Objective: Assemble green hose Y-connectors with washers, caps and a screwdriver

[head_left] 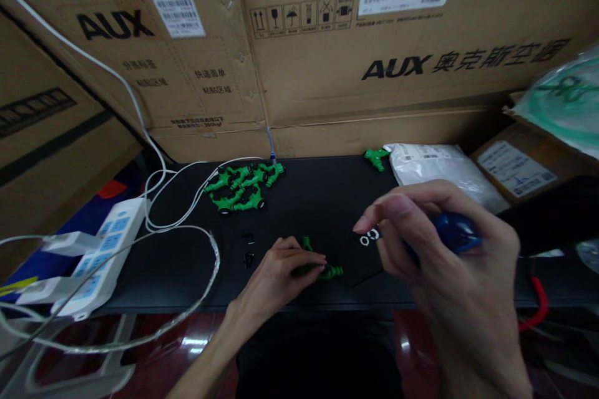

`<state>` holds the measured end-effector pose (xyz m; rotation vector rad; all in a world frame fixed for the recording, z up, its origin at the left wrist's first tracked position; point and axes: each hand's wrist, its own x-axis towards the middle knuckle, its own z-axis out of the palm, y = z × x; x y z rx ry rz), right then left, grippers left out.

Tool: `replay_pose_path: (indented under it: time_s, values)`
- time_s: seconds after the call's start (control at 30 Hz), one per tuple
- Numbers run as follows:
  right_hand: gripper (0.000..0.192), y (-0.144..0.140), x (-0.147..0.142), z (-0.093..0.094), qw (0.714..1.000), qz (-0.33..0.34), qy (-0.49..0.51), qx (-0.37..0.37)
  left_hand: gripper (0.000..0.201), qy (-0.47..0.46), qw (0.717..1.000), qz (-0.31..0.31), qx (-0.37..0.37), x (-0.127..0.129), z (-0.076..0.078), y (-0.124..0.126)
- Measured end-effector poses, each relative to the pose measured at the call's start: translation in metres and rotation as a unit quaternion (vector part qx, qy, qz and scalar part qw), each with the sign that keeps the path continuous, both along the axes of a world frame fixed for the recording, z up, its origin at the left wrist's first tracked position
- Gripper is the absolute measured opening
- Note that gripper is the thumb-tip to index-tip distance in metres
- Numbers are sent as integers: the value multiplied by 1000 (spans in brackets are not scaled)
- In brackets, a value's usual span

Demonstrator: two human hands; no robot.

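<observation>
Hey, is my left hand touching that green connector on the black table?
Touching: head view shows the left hand fingers pressed over the green connector.

Green fitting (322,269), blue-handled tool (453,232), black table (318,199) (brown boxes (327,43) behind).

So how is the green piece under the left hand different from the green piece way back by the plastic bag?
The green fitting under the left hand is pinned by the left hand, mostly hidden; the lone green fitting lies untouched, fully visible. The held one sits near the front of the black table; the lone one sits at the back beside the plastic bag. Both are bright green plastic.
</observation>
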<state>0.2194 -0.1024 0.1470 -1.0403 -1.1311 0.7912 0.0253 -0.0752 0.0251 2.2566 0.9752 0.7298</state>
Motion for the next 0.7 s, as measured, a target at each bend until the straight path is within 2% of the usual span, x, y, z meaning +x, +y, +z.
replay_pose_path:
  time_s: [0.17, 0.33, 0.5, 0.6, 0.7]
  values:
    - [10, 3, -11, 8, 999, -15, 7, 43, 20, -14, 1000, 1, -14, 2, 1, 0]
    - [8, 9, -12, -1, 999, 14, 23, 46, 19, -18, 1000, 8, -2, 4, -1, -1]
    - [11, 13, -12, -10, 999, 7, 28, 28, 18, -18, 1000, 13, -19, 5, -3, -5]
    - [12, 13, -13, -6, 999, 6, 33, 29, 18, -16, 999, 22, -37, 5, -3, -7]
    - [13, 10, -14, 6, 998, -25, 41, 39, 14, -24, 997, 34, -61, 5, -3, -8]
